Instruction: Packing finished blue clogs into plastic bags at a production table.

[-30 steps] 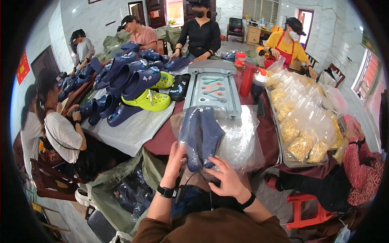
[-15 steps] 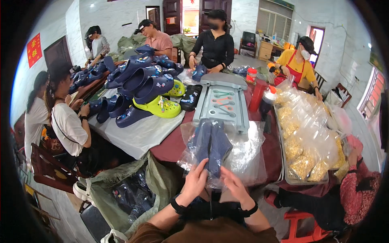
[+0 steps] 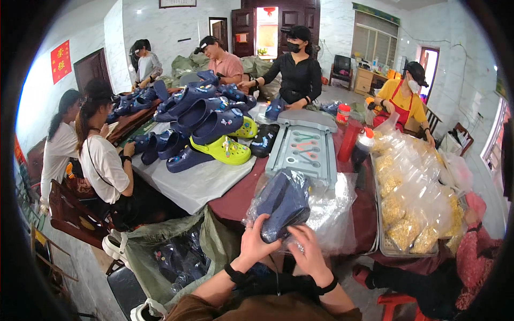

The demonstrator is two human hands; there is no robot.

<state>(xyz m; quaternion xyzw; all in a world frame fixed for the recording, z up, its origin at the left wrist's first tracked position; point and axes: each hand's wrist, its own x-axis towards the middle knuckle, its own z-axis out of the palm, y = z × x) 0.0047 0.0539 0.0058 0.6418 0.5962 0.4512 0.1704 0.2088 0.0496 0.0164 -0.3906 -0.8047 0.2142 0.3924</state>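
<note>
So the left hand (image 3: 256,245) has its fingers curled tight round the heel end of a pair of dark blue clogs (image 3: 285,203), which sit inside a clear plastic bag (image 3: 326,214). Right hand (image 3: 306,250) lies flatter, fingers loosely spread on the bag's mouth just beside the clogs. Looks like bagging; I'd guess the opening needs closing next. Beyond the clogs sits a grey tray (image 3: 305,147).

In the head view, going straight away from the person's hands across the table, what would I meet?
Left hand and right hand → dark blue clogs in clear plastic bag → grey plastic tool tray → person in black top.
</note>
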